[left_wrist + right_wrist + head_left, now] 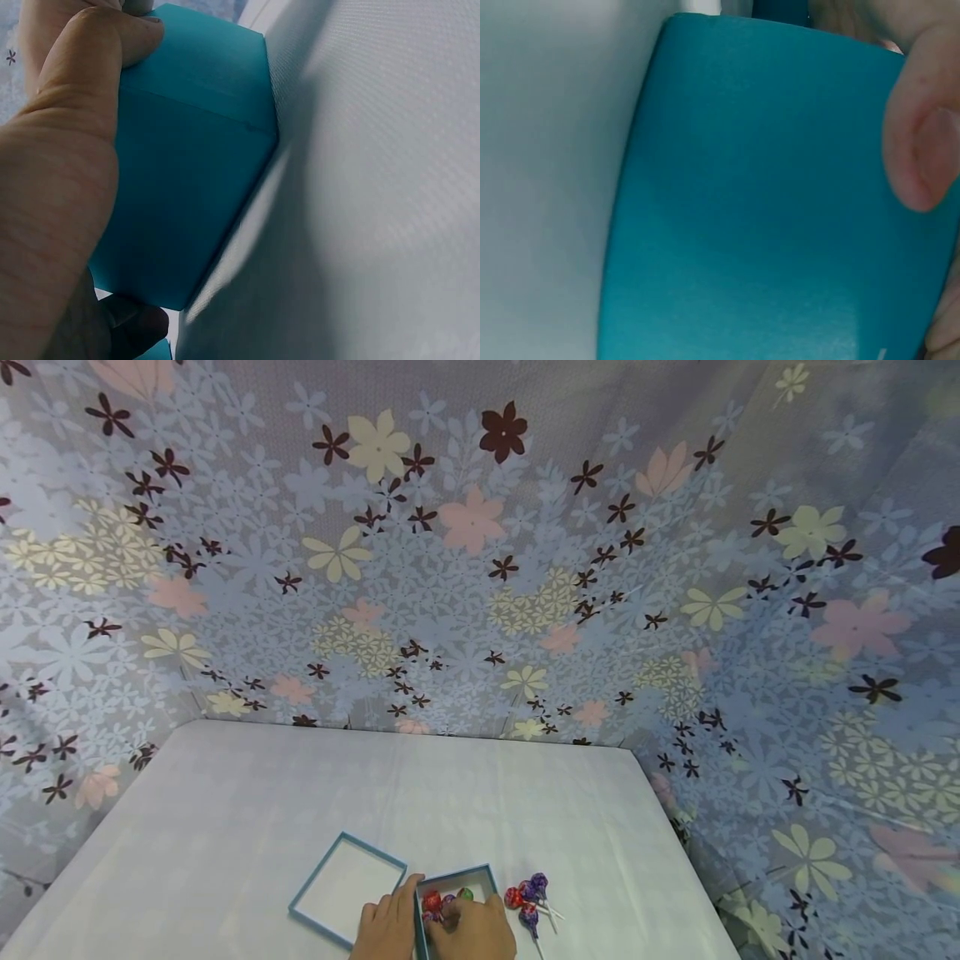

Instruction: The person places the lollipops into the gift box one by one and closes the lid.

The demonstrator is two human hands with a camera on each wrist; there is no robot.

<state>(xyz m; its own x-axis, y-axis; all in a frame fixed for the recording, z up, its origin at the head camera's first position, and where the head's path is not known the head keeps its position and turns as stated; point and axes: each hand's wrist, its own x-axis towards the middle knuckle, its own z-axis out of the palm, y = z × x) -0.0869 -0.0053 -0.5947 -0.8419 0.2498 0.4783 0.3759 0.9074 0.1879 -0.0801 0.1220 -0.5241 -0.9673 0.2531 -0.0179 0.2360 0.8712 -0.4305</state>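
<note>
A small blue open box (453,872) with a pale inside stands near the table's front edge. Wrapped lollipops lie in it, among them a red one (432,901) and a green one (466,893). My left hand (386,925) grips the box at its left side; in the left wrist view its thumb (90,60) bends over the top edge of the blue wall (187,172). Over the box's near part, my right hand (474,932) reaches in among the lollipops with bent fingers. Its thumb (930,142) overlaps the outer blue wall (765,187) in the right wrist view. Its fingertips are hidden.
Left of the box lies a shallow white lid (347,887) with a blue rim, inside up. To the right, several red and purple lollipops (528,917) rest with their white sticks on the white-covered table (247,827). A floral curtain (450,610) hangs behind it.
</note>
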